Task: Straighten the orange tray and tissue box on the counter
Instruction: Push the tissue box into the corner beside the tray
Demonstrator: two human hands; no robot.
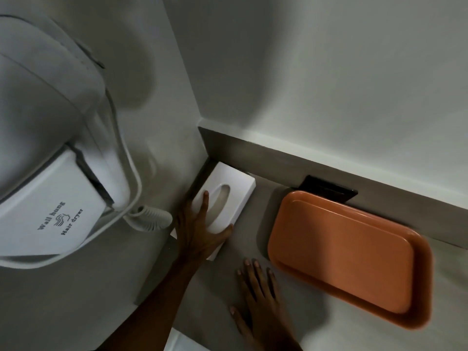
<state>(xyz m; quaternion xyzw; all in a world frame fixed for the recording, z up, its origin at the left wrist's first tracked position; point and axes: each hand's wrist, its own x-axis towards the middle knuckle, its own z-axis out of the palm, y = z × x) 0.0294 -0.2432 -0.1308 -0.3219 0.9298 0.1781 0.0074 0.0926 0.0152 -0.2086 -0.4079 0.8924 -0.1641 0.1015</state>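
Note:
A white tissue box (pixel 234 192) with an oval slot lies in the counter's back left corner, along the left wall. My left hand (pixel 200 231) rests on its near end, fingers spread over the top and thumb against its right side. The empty orange tray (pixel 349 254) lies on the counter to the right, turned at an angle to the back ledge. My right hand (pixel 258 297) hovers flat with fingers apart over the bare counter just left of the tray's near corner, not touching the tray.
A white wall-hung hair dryer (pixel 50 193) with a coiled cord (pixel 152 219) juts out from the left wall above the counter. A black object (pixel 326 188) leans on the grey back ledge (pixel 278 158) behind the tray. Grey counter (pixel 220 295) shows between box and tray.

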